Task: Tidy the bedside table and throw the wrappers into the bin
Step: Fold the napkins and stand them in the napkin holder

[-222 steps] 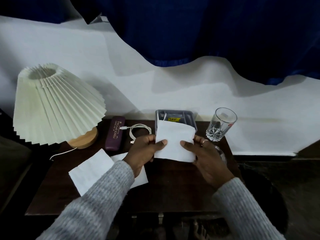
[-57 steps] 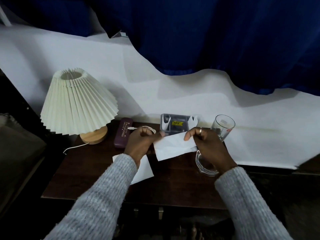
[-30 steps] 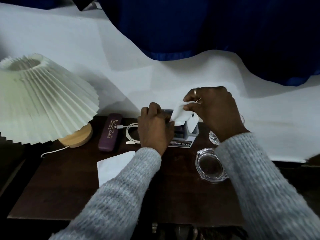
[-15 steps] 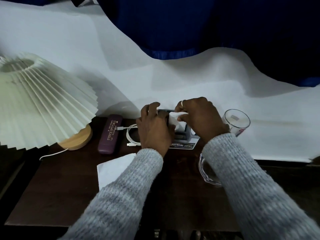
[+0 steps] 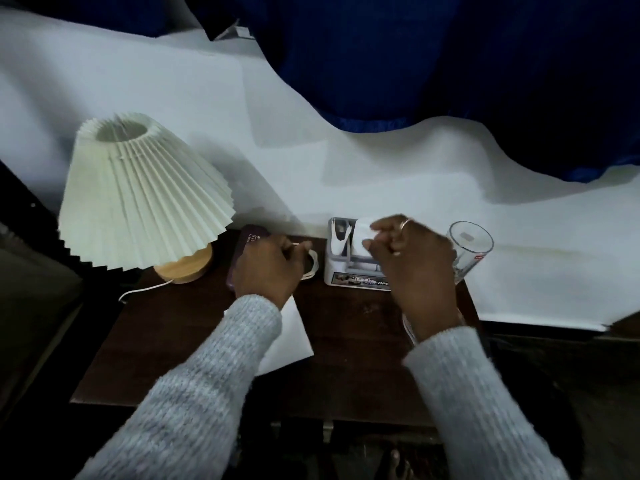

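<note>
So on the dark wooden surface [image 5: 346, 358] there was one pleated lamp [image 5: 145, 199] at the back left, one purple case [image 5: 247, 247], one white cable [image 5: 310, 263], one small grey organizer box [image 5: 349, 268], one drinking glass [image 5: 469, 247] at the back right, and two pieces of white paper that I could count. The first was a folded paper [image 5: 363, 233] in the right hand [image 5: 412, 261], with the fingers [image 5: 379, 244] curled tight around it, right over the organizer box, so it was bunched up and I couldn't really tell which way its long side ran. The second was a flat paper sheet [image 5: 289, 334] lying near the middle of the surface, partly hidden under the left sleeve, its long side running roughly from the back toward the front edge. The left hand [image 5: 268, 268] sat over the cable and the near end of the purple case, fingers bent down, but whether it was actually gripping anything I couldn't tell. The case lay lengthwise front to back, just beside the lamp base. Both sleeves were grey knit.
</note>
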